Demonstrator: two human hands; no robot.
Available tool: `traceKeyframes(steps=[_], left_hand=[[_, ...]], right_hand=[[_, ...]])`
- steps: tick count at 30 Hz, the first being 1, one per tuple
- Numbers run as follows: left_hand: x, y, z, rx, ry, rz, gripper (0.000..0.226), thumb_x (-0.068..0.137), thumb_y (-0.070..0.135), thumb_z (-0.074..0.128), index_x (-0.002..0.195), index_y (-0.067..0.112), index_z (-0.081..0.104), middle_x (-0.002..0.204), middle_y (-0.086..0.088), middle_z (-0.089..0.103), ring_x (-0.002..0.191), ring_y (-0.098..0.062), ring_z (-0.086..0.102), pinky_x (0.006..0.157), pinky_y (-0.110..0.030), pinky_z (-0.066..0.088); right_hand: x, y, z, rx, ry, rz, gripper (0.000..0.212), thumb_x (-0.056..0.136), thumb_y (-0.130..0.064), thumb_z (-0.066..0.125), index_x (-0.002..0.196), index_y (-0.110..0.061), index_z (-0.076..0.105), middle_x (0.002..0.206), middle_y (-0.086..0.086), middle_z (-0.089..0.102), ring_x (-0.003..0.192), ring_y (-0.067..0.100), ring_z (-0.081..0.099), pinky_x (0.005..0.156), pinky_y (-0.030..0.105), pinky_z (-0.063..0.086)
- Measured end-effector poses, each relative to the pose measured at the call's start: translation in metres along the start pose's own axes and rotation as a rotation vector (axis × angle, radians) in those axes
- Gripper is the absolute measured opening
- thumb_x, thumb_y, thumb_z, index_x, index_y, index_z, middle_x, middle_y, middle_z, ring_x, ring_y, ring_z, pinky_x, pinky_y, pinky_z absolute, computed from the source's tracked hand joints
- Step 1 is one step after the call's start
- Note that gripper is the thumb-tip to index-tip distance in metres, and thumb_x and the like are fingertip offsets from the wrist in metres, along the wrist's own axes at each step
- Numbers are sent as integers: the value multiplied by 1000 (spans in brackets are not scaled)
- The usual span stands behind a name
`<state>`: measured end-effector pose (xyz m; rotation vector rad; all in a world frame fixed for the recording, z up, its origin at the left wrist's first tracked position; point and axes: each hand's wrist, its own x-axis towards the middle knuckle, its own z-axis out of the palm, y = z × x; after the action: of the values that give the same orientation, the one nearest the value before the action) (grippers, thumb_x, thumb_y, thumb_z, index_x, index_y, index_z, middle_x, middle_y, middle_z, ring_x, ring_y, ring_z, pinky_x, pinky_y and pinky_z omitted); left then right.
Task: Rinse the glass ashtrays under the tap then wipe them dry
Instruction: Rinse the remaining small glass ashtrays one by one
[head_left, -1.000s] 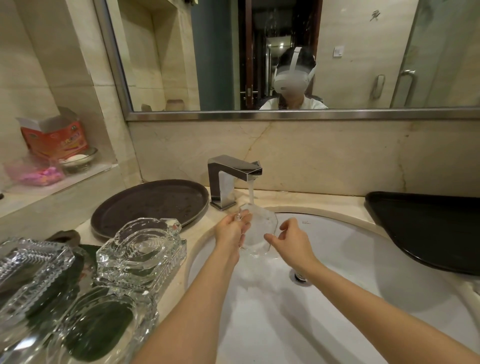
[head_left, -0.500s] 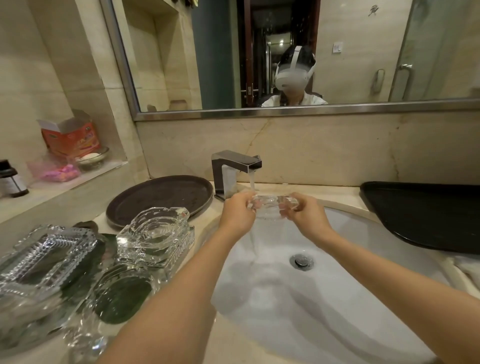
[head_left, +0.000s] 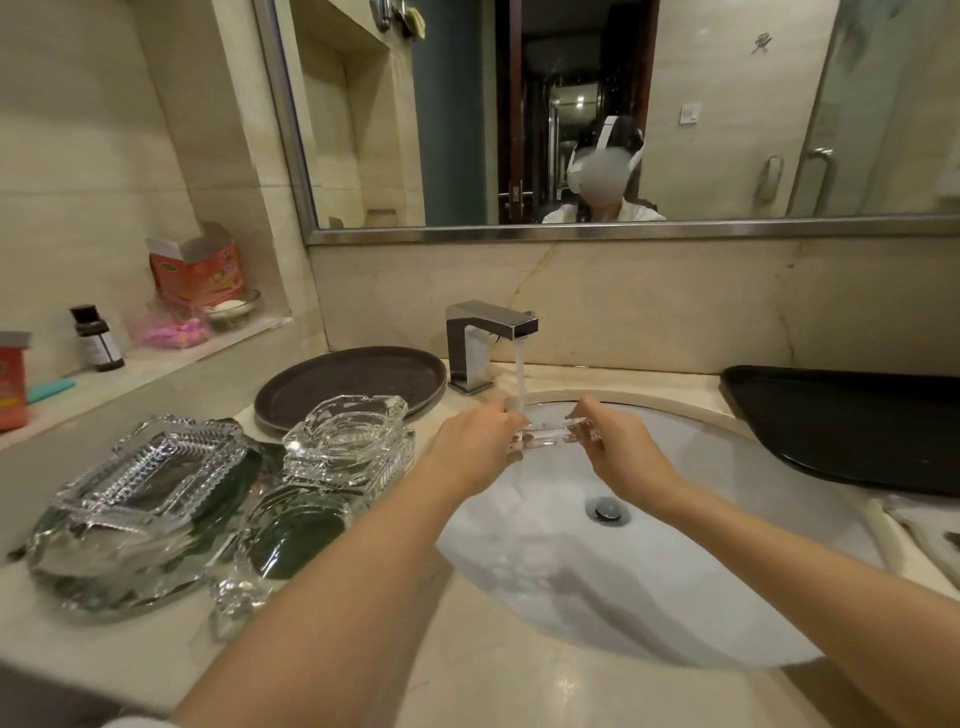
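1. Fingers (head_left: 506, 410) of the left hand (head_left: 475, 447) and right hand (head_left: 621, 449) curl round opposite ends of a clear glass ashtray (head_left: 553, 436), holding it level so water fills it.
2. White oval sink (head_left: 727, 519) catches runoff below.
3. Square chrome tap (head_left: 485, 343) runs onto the ashtray.
4. Stacked clear ashtrays (head_left: 343, 441) wait nearby on the counter to the left.

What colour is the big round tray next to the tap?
Dark brown. The round tray shows best in the head view, left of the tap.
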<state>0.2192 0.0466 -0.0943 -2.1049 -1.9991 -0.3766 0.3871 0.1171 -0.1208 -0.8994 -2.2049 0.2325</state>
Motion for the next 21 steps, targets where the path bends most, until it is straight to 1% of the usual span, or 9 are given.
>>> traceKeyframes(steps=[2, 4, 6, 8, 10, 12, 15, 18, 21], left_hand=[[-2, 1, 0, -37, -31, -43, 33, 92, 26, 57, 124, 22, 57, 122, -3, 53, 105, -27, 56, 81, -35, 46], [-3, 1, -2, -65, -105, -91, 23, 90, 25, 60, 111, 16, 61, 114, -6, 57, 100, -26, 57, 77, -34, 45], [-2, 0, -5, -203, -195, -179, 18, 87, 21, 64, 103, 14, 65, 109, -5, 61, 93, -23, 59, 75, -32, 47], [-1, -3, -10, -372, -227, -268, 15, 86, 18, 65, 98, 10, 66, 103, -5, 65, 86, -21, 63, 78, -33, 53], [2, -9, -19, -437, -211, -325, 12, 87, 18, 62, 94, 8, 65, 95, -8, 69, 74, -18, 66, 79, -36, 56], [4, -16, -34, -463, -185, -366, 14, 89, 19, 58, 91, 7, 65, 90, -10, 71, 64, -16, 63, 80, -37, 56], [6, -33, -60, -482, -102, -426, 18, 85, 21, 62, 91, 4, 66, 85, -8, 69, 72, -22, 65, 74, -38, 55], [2, -59, -88, -487, -29, -480, 14, 89, 22, 61, 87, 8, 65, 83, -5, 63, 62, -16, 53, 57, -28, 44], [-9, -86, -106, -555, 14, -557, 17, 91, 17, 59, 75, 11, 62, 87, -11, 63, 69, -20, 54, 68, -34, 49]], right_hand=[[-3, -1, 2, 16, -21, 34, 14, 84, 10, 51, 92, -1, 54, 72, 2, 58, 67, 25, 48, 55, 26, 30], [-3, -4, 1, 48, -106, 103, 11, 85, 4, 54, 90, -5, 53, 71, -4, 55, 69, 22, 47, 54, 25, 31], [-2, -8, -1, 73, -200, 186, 16, 84, 1, 58, 85, -13, 50, 79, -6, 55, 74, 19, 49, 55, 21, 35], [3, -11, -5, 206, -238, 281, 21, 84, 4, 57, 85, -15, 49, 89, -1, 58, 72, 19, 56, 52, 11, 42], [8, -18, -12, 405, -277, 384, 22, 87, 4, 54, 103, -10, 49, 95, 6, 62, 63, 18, 64, 54, 16, 53], [18, -28, -19, 537, -299, 438, 33, 89, 2, 55, 117, -12, 43, 89, 12, 66, 54, 14, 65, 54, 25, 57], [39, -54, -28, 634, -296, 477, 40, 88, 4, 55, 118, -16, 39, 75, 12, 63, 43, 12, 61, 47, 26, 55], [65, -86, -31, 772, -313, 475, 36, 92, -2, 52, 125, -9, 40, 68, 12, 58, 42, 17, 61, 50, 30, 57], [87, -115, -16, 775, -372, 435, 36, 94, -5, 48, 130, -5, 39, 53, 7, 61, 46, 19, 64, 52, 29, 56]])
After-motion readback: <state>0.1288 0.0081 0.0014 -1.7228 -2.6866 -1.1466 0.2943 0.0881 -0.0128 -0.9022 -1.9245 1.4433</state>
